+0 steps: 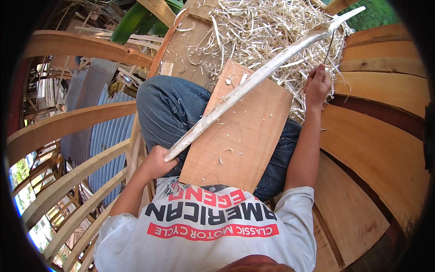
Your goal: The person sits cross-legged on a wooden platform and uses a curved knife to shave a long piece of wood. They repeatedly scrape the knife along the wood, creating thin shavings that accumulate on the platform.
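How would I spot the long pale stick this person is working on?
Start at the flat wooden board on the person's lap. The long pale stick lies slanted across it, left hand gripping its near end. Unlike the curly shavings beyond, it is one smooth, tapering strip.

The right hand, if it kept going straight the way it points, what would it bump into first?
The right hand points up and away along its thin blade. It would probably meet the pale wooden strip first, then the shavings pile; depth is unclear.
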